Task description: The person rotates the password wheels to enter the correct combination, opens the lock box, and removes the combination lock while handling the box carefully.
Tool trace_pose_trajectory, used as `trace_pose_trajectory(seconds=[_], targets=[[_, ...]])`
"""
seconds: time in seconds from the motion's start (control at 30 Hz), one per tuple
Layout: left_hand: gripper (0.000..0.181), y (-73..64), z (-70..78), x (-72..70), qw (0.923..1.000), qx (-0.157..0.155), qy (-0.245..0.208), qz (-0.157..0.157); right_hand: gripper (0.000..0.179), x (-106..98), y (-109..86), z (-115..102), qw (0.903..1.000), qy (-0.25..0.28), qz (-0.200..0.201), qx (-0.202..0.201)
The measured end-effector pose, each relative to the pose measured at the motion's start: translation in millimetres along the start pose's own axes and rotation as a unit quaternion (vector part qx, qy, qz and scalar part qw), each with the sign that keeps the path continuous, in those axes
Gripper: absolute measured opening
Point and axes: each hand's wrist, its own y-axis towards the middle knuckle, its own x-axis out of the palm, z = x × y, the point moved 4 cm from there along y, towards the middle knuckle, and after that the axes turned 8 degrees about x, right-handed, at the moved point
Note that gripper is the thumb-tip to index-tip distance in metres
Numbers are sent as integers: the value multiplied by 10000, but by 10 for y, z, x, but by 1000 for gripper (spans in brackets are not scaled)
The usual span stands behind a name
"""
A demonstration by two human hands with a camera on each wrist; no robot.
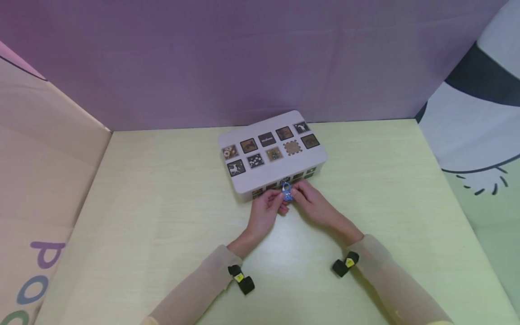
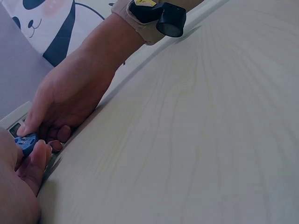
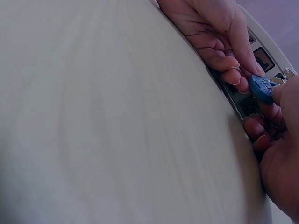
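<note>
A small blue padlock (image 1: 286,193) with a looped top is held between both hands, right at the front side of a white box (image 1: 272,153). My left hand (image 1: 264,211) pinches its left edge between thumb and fingers, and my right hand (image 1: 317,206) pinches the right edge. Small markings show on the face of the padlock (image 3: 261,88) in the right wrist view, beside a metal clasp (image 3: 288,73) on the box. From the left wrist, the padlock (image 2: 27,143) is partly covered by the fingers.
The box bears rows of small dark and brown pictures on its top and front. It lies askew near the back of the pale wooden table (image 1: 162,203), close to a purple wall (image 1: 227,67). Printed panels stand at both sides.
</note>
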Motion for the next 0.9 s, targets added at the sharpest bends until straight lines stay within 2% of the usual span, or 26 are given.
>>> trace_pose_trajectory(seconds=[0.5,0.9], targets=[[22,3,8,0,10000,13,14,-8,16,-14,-5,-17,10000,-29,22,-19],[21,5,-13,-2,9999,21,115,18,23,-8,12,55,9997,156,67,170]])
